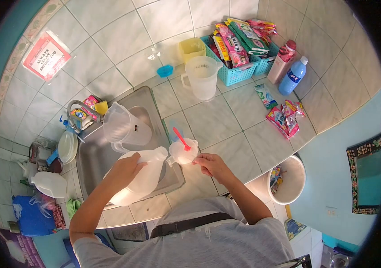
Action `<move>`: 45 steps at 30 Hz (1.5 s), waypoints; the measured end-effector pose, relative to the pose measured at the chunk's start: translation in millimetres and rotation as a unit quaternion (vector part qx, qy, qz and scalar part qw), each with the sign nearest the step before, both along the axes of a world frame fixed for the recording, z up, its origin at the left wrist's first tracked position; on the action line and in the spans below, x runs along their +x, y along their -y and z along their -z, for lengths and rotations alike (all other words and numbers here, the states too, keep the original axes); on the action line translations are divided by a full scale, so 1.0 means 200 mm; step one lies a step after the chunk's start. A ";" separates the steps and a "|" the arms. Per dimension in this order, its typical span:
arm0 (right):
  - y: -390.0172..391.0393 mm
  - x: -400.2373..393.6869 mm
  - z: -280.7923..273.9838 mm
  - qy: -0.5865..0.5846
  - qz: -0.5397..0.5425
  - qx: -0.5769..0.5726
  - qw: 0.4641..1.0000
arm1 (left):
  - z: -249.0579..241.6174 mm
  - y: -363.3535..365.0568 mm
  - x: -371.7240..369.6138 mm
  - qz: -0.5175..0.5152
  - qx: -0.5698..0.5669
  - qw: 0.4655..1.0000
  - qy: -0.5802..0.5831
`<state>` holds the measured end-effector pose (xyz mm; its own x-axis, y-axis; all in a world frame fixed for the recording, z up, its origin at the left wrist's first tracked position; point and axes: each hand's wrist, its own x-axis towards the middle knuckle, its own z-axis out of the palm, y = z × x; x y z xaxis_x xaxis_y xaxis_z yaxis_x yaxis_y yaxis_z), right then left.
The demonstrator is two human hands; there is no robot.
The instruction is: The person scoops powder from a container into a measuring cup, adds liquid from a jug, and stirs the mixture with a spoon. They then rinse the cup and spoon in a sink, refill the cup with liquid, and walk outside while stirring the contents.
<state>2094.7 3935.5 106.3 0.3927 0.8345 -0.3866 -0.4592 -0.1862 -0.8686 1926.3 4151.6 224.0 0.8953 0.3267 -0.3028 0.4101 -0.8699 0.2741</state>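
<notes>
My left hand [128, 169] is closed round the handle of a large white plastic jug [143, 181], which leans with its mouth toward the right over the sink's front edge. Close to that mouth is a small white plastic cup [182, 156] with a red spoon [180, 137] standing in it. The fingers of my right hand [210, 166] pinch the cup's right edge. Behind the jug, a clear measuring pitcher [128, 127] rests in the steel sink [93, 172].
A second pitcher [202, 78] stands on the tiled counter [217, 123], near a yellow container [192, 48] and a turquoise basket [239, 73] of sachets. Farther right are a blue bottle [293, 77], a pink bottle [281, 62] and loose sachets [284, 119]. A white bin [298, 178] stands below.
</notes>
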 end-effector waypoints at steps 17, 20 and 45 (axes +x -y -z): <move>0.03 0.01 0.01 -0.015 -0.002 0.004 1.000 | 0.07 -0.01 0.10 0.041 0.022 0.997 -0.063; 0.03 0.01 0.01 -0.015 0.001 0.004 1.000 | 0.05 0.01 0.11 0.038 0.013 0.996 -0.077; 0.05 0.00 0.06 -0.036 0.016 0.017 0.999 | 0.08 0.02 0.15 0.084 0.034 0.993 -0.073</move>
<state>2094.5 3925.3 95.2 0.3912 0.8350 -0.3869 -0.5261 -0.1419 -0.8385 1957.2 4148.6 208.7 0.8874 0.2004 -0.4153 0.2883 -0.9440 0.1605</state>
